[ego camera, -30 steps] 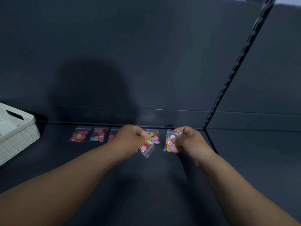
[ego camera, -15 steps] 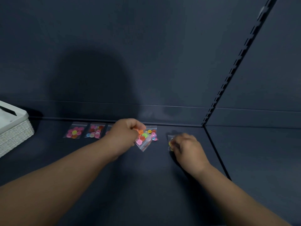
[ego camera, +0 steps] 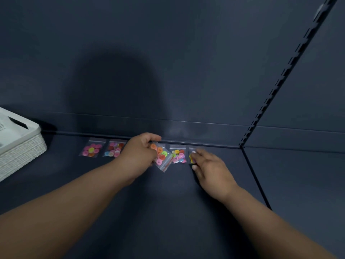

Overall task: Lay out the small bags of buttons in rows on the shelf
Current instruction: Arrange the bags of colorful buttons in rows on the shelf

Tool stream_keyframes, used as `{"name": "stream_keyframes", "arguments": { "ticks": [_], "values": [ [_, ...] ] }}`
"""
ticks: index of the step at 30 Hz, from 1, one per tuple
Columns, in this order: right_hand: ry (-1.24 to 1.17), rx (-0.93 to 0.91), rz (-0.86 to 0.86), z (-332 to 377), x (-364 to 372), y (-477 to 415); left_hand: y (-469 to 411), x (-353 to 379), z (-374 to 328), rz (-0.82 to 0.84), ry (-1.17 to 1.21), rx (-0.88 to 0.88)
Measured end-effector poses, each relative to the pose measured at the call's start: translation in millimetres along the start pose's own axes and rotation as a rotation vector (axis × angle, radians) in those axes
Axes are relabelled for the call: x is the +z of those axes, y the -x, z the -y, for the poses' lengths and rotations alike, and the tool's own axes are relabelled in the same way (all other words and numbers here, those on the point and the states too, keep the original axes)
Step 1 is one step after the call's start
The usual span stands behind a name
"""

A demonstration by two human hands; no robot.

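Small clear plastic bags of bright mixed buttons [ego camera: 113, 150] lie flat in a row along the back edge of the dark blue-grey shelf [ego camera: 130, 212], two left of the grips and one between them; the white woven basket [ego camera: 22, 152] at far left is cut off, contents out of sight. Left grip [ego camera: 141, 152] curls round a tilted bag of orange, green and pink buttons [ego camera: 161, 156], hiding whatever lies under it, while right grip [ego camera: 211, 169], fingers straight, presses a mostly covered yellow-buttoned bag [ego camera: 191, 157] at the row's right end.
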State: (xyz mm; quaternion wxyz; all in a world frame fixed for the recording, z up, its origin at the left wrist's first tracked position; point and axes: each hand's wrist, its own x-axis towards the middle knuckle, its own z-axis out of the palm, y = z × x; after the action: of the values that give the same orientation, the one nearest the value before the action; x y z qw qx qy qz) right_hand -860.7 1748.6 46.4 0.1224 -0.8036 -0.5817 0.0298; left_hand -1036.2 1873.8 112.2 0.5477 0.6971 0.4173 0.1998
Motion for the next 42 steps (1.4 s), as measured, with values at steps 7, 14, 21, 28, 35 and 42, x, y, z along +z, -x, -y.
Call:
{"name": "stream_keyframes", "arguments": {
  "ticks": [7,14,21,28,35,42],
  "values": [
    [-0.001,-0.015,0.096,-6,-3,2,-3,1,0,0.007,0.031,-0.019],
    [-0.188,0.018,-0.009,-1,-4,4,-1,6,-8,0.033,0.091,-0.034],
    [-1.426,0.438,0.099,43,-47,-1,3,22,-18,0.116,0.256,-0.1],
    [-1.627,0.602,0.044,22,-54,5,6,42,-16,0.184,-0.004,-0.089],
    [-1.055,0.661,-0.167,-32,-58,4,4,51,-7,0.179,-0.551,0.183],
    [-0.324,0.475,-0.183,-41,-45,9,1,63,1,0.31,-1.064,0.49]
  ]
}}
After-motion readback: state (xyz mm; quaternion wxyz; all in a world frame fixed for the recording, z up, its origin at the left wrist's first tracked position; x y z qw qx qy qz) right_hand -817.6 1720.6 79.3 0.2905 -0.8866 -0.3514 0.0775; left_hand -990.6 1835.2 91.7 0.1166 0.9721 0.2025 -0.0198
